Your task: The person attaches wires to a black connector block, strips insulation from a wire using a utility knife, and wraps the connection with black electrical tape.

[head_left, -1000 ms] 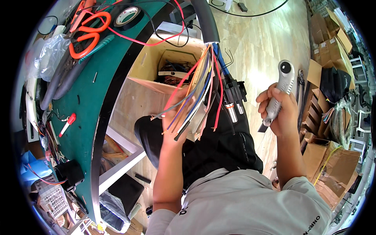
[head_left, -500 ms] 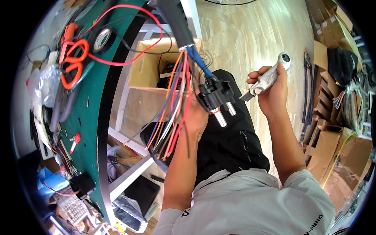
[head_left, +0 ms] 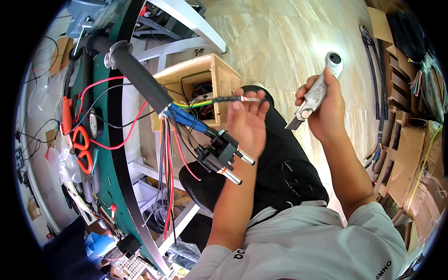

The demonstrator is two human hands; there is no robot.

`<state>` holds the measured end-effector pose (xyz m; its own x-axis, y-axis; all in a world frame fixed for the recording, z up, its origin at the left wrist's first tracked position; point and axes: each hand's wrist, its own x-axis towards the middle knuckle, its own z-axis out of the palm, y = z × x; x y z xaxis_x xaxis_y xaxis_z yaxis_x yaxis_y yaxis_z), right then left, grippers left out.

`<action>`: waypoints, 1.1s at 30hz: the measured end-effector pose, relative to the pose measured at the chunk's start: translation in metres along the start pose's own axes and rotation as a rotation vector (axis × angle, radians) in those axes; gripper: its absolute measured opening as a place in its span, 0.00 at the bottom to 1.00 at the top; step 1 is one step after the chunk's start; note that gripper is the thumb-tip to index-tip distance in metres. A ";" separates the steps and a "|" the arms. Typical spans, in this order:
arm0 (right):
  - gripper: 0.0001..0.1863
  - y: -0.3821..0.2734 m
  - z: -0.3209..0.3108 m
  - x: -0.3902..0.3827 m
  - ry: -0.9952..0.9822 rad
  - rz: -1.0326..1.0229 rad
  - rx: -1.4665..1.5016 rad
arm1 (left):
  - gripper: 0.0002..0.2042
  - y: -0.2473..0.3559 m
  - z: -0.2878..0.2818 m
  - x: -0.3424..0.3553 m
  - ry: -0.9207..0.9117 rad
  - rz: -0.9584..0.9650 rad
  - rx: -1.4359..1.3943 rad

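Note:
My right hand (head_left: 325,105) is wrapped round a silver utility knife (head_left: 315,97), its dark blade (head_left: 294,122) pointing down and left. My left hand (head_left: 248,125) is palm up, fingers apart and slightly bent. Across its fingers lies the metal-tipped end of a yellow-green wire (head_left: 201,103) with a black sleeve; no firm grip shows. This wire comes from a thick black cable (head_left: 142,77). Blue wires (head_left: 189,119) run from the cable to a black connector (head_left: 218,151) with two metal pins, over my left forearm. Several thin coloured wires (head_left: 169,186) hang down.
A green bench (head_left: 109,186) at the left carries orange-handled scissors (head_left: 81,140) and tape (head_left: 94,123). A wooden box (head_left: 226,81) stands beyond my left hand. At the right are a long-handled tool (head_left: 371,70) and cardboard boxes (head_left: 401,158).
The cable and connector have swung left and lower in the picture. My left hand has come out from behind them, under the yellow-green wire's end. My right hand still holds the knife.

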<state>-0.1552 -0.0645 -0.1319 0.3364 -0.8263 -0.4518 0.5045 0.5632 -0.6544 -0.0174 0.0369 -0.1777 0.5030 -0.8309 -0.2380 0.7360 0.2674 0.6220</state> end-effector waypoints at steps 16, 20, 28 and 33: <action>0.17 -0.027 0.076 -0.022 -0.268 -0.287 -0.148 | 0.12 0.023 0.065 -0.096 0.225 0.079 -0.018; 0.20 -0.016 0.113 -0.037 -0.367 -0.205 -0.327 | 0.13 0.043 0.053 -0.117 0.200 0.119 -0.035; 0.17 0.027 0.150 -0.068 -0.486 0.049 -0.197 | 0.16 0.102 0.034 -0.166 0.251 0.159 -0.041; 0.20 0.047 0.166 -0.084 -0.526 -0.012 -0.352 | 0.16 0.143 0.020 -0.187 0.277 0.177 0.050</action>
<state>-0.0280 0.0307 -0.0243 0.7230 -0.6759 -0.1432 0.2493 0.4485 -0.8583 -0.0157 0.2207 -0.0296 0.7299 -0.6080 -0.3124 0.6067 0.3658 0.7057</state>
